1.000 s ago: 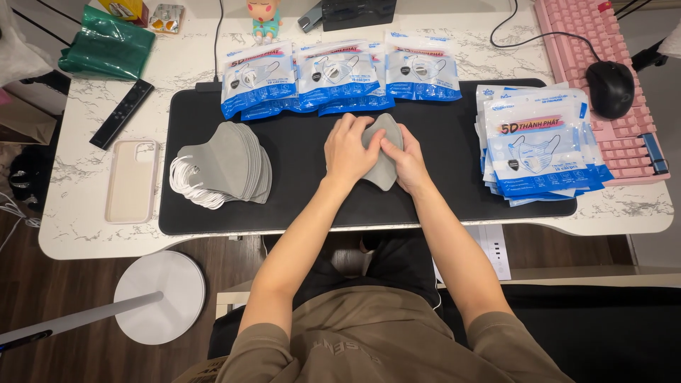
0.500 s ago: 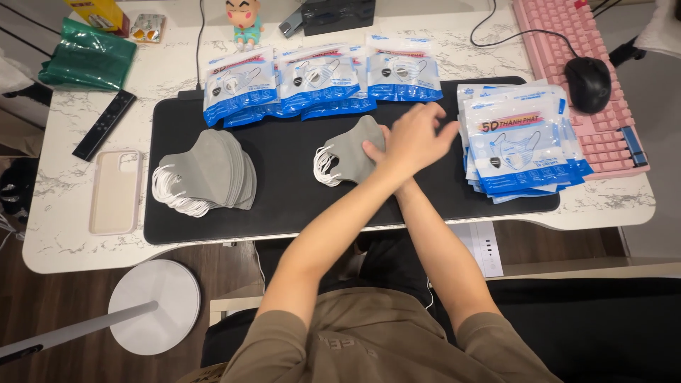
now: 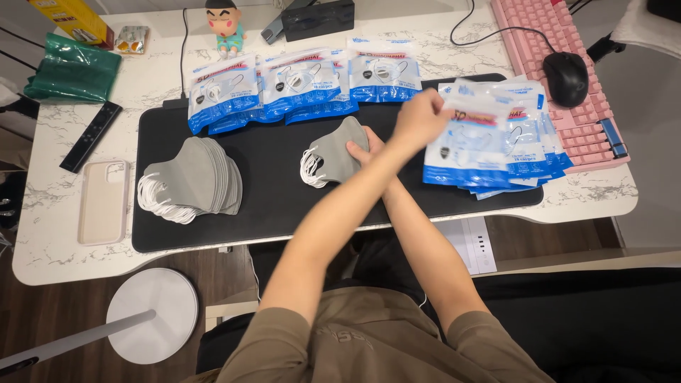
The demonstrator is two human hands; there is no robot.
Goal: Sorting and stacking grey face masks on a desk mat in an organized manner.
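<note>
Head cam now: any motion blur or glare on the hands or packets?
Head view: left hand and the packet it lifts are motion-smeared; right hand on the grey mask is sharper; mild sheen on the packet stack; even lighting, soft shadows.

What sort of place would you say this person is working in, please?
Probably a home desk used for packing: a marble-patterned desktop with a pink keyboard and black mouse, and on its black desk mat a pile of grey face masks and stacks of blue-and-white mask pouches.
</note>
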